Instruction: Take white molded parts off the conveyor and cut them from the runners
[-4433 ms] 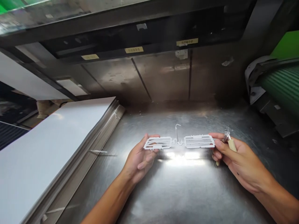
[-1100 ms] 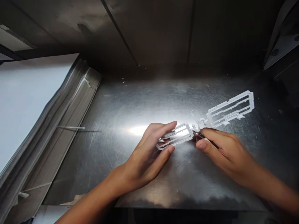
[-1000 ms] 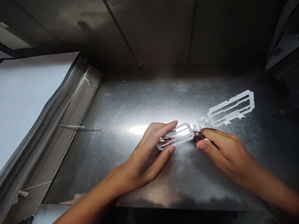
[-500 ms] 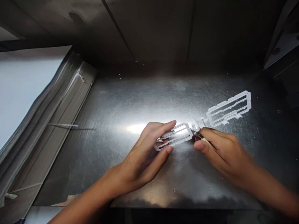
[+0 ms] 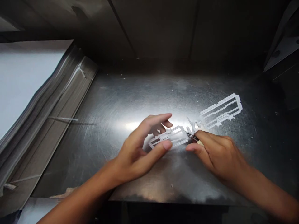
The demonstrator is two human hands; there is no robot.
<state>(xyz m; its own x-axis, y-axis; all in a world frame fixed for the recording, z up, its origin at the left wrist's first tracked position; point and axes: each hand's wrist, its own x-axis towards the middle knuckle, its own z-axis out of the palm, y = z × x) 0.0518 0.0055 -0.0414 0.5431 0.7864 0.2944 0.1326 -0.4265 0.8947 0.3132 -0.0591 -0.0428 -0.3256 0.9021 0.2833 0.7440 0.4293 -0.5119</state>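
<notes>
My left hand (image 5: 142, 149) holds a white plastic frame (image 5: 181, 130) with its thumb across the near edge. Its forefinger is raised off the frame, and the other fingers are partly hidden behind. My right hand (image 5: 217, 151) is closed around small nippers (image 5: 192, 137) with a pale handle, most of which the palm hides. The nippers' jaws are at the right end of the held frame, by a thin white curved sprue (image 5: 193, 126). A second white plastic frame (image 5: 221, 112) of like shape extends up and right from the sprue, above my right hand.
A scratched metal tabletop (image 5: 149, 90) lies beneath my hands, with tiny white scraps near its back. At the left stands a thick stack of sheets (image 5: 58, 102) with a white top and ties along its side. A dark panelled wall (image 5: 158, 28) rises behind.
Both hands and the white frames have shifted slightly left. My left forefinger has lifted away from the frame, and the thumb has moved over it. The right frame has swung lower and closer.
</notes>
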